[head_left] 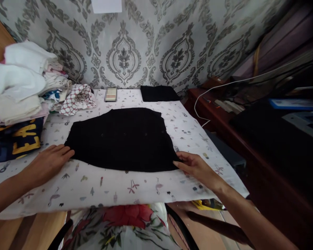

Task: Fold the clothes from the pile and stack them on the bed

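A black garment (122,142) with a row of small buttons lies spread flat on the white patterned cloth (146,189). At its left lower corner, my left hand (53,159) rests with the fingertips closed on the fabric edge. My right hand (194,166) pinches the garment's right lower corner between thumb and fingers. Behind it, near the wall, lies a folded black cloth (159,93).
A heap of white clothes (21,83) and patterned clothes (78,99) rises on the left. Against the wall sits a small blurred box (111,94). To the right, a white cable (224,84) runs over a dark red wooden desk (211,104).
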Available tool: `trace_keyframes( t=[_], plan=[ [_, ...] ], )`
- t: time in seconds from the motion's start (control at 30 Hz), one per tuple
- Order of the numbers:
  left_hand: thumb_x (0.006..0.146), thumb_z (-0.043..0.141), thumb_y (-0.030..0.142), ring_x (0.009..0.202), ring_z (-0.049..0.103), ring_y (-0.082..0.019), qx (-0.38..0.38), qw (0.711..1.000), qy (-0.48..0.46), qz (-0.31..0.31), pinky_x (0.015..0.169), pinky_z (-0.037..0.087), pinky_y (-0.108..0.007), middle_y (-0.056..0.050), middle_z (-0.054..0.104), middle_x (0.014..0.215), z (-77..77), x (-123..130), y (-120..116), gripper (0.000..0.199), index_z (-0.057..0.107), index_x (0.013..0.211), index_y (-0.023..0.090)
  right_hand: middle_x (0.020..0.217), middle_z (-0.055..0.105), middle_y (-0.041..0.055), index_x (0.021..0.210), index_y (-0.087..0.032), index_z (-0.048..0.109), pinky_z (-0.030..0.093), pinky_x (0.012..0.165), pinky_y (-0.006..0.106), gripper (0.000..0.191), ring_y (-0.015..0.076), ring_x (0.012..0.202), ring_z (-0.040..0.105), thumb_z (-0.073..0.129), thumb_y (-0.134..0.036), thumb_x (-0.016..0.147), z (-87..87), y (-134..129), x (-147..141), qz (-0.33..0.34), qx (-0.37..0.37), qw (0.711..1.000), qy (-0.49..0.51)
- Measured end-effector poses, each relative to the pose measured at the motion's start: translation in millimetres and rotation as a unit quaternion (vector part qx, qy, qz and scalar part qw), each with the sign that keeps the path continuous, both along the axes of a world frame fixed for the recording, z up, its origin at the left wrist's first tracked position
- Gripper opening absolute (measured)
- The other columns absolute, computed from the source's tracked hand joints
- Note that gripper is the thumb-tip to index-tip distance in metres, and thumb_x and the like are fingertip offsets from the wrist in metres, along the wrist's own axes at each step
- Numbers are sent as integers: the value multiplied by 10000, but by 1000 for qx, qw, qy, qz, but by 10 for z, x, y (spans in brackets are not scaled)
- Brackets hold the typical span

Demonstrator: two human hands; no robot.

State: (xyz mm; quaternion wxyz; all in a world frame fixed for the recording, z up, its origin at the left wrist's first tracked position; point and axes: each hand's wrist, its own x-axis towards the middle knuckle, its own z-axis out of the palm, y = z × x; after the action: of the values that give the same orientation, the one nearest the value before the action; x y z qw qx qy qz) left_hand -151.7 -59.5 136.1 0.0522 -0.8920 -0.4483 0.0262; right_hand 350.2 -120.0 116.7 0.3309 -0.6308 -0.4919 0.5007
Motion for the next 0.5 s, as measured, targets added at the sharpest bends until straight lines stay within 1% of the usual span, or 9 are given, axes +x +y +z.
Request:
trace_keyframes(
  t=[0.07, 0.1, 0.2, 0.27, 0.37, 0.43, 0.5],
  plan=[
    [935, 254, 62, 973, 623, -288, -12, 1000, 11, -6, 880, 473, -454, -59, 671, 917, 66, 103, -30, 399, 631, 1002, 172, 620, 453, -79, 840, -194, 595, 300, 425, 225, 506, 65, 472, 389, 804, -611, 643, 27, 16, -3, 10, -11, 1000, -6],
    [957, 268, 108, 958, 624, -279, -25, 1000, 2, -15, 883, 477, -450, -59, 669, 911, 92, 189, -43, 366, 626, 979, 182, 613, 447, -80, 808, -198, 580, 299, 421, 224, 501, 66, 469, 392, 806, -611, 638, 35, 27, -10, 14, -12, 1000, -9],
    [996, 353, 307, 923, 617, -236, -77, 993, -83, -26, 873, 495, -391, -54, 658, 953, 110, 570, -68, 267, 603, 997, 214, 581, 419, -86, 718, -216, 524, 284, 407, 224, 510, 70, 454, 381, 806, -630, 620, 43, 67, -41, 17, -2, 1000, -7],
    [984, 397, 381, 918, 603, -226, -99, 986, -132, -5, 844, 501, -371, -56, 645, 972, 69, 862, -68, 261, 588, 1037, 211, 557, 391, -86, 655, -222, 478, 275, 415, 226, 522, 69, 457, 356, 798, -634, 631, 48, 85, -59, 19, 3, 1000, -3],
    [939, 459, 367, 921, 583, -231, -130, 978, -162, 17, 831, 498, -387, -59, 622, 976, -12, 1183, -69, 214, 579, 996, 200, 551, 397, -80, 625, -218, 471, 274, 441, 228, 518, 71, 482, 337, 803, -615, 646, 62, 87, -52, 27, -3, 1000, 11],
    [922, 467, 325, 933, 584, -222, -174, 969, -178, 9, 834, 501, -377, -50, 622, 995, -36, 1262, -96, 162, 579, 950, 212, 564, 428, -76, 659, -212, 512, 288, 456, 227, 499, 75, 498, 355, 816, -606, 634, 66, 75, -17, 21, -11, 999, 24],
    [927, 471, 316, 967, 602, -215, -235, 954, -184, -13, 844, 512, -357, -38, 644, 1032, -27, 1240, -155, 157, 598, 960, 231, 580, 457, -72, 687, -206, 541, 323, 478, 229, 487, 78, 512, 389, 833, -590, 623, 64, 59, 34, 17, -19, 999, 39]
  ],
)
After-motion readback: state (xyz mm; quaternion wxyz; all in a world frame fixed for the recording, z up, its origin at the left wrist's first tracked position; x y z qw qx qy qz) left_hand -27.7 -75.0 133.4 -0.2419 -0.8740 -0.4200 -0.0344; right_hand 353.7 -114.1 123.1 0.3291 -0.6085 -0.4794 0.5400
